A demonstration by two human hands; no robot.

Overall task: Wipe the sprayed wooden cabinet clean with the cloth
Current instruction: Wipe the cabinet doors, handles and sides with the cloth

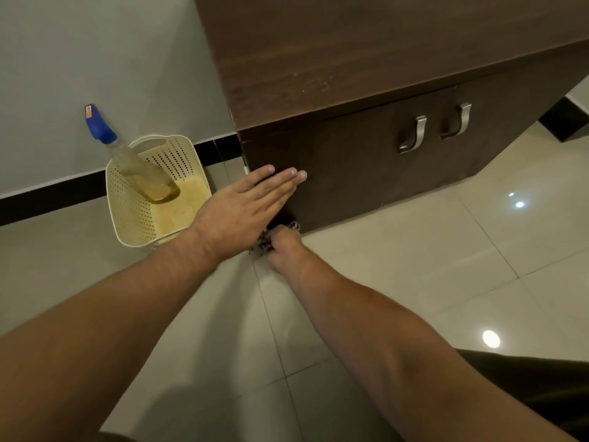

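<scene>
The left hand point(242, 212) lay flat, fingers straight, on the dark brown wooden cabinet point(350, 173) near its corner. Below it, the right hand point(283, 247) had its fingers gripping a dark patterned cloth point(264, 245) at the cabinet's bottom edge. The orange label point(89, 112) on the blue-topped clear spray bottle point(140, 169) was too small to read. Open pale tiled floor point(414, 269) lay to the right.

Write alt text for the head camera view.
A person's left hand presses flat against the front of a dark brown wooden cabinet while the right hand grips a dark patterned cloth at its base. A cream perforated plastic basket on the tiled floor holds a clear spray bottle with a blue head.
</scene>
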